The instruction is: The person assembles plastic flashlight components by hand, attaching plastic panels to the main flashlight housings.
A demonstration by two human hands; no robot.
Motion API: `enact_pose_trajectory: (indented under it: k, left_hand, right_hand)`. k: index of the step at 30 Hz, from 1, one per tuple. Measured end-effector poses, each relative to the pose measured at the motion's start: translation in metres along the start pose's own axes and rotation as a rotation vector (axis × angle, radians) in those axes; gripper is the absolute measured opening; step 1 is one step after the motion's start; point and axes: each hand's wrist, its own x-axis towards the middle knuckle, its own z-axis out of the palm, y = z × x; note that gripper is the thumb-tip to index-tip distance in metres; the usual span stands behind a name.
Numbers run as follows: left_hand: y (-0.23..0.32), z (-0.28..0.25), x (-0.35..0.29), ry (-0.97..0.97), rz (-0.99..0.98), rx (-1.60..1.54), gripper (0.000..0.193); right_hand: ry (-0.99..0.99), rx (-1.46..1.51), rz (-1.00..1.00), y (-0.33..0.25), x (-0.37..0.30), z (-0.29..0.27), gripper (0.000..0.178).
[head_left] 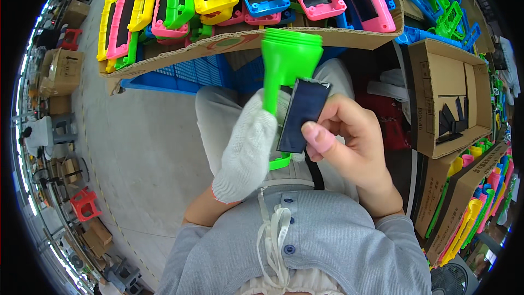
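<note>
The step in hand looks like fitting a dark rectangular panel [303,114] into a bright green plastic frame [286,63], done over the person's lap rather than on any surface. The left hand [248,150], in a white knit glove, is closed around the green frame, whose wide moulded end stands up above the hands while another green edge [280,161] shows below the glove; how far the fingers wrap behind it is hidden. The right hand [349,136] is bare apart from a pink cover on the thumb tip, and its fingers [319,137] are closed on the dark panel, pinching its right edge so that it tilts, top leaning right, just against the green piece. The panel seems not yet seated, so the next move would call for squaring its edges to the frame's opening and pressing evenly, with the gloved hand holding the frame steady. Ahead, a sagging cardboard tray [245,41] carries yellow, pink, green and blue frames with dark panels already in them. To the right, an open cardboard box [431,63] holds a few more dark panels, and another box lower right holds coloured plastic parts [480,196]
</note>
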Motion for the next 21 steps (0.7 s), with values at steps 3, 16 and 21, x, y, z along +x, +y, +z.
enact_pose_trajectory:
  k: [3, 16, 21]
  left_hand:
    - [0.001, -0.003, -0.004, -0.004, 0.015, -0.062, 0.039]
    - [0.015, 0.005, -0.001, -0.047, 0.075, 0.082, 0.026]
    - [0.014, -0.001, 0.000, -0.134, 0.127, 0.241, 0.038]
  right_hand:
    - [0.013, 0.042, 0.046, 0.001, -0.001, 0.009, 0.016]
    - [0.145, -0.224, -0.228, 0.009, -0.007, 0.020, 0.013]
    - [0.109, -0.222, -0.235, 0.007, -0.005, 0.020, 0.013]
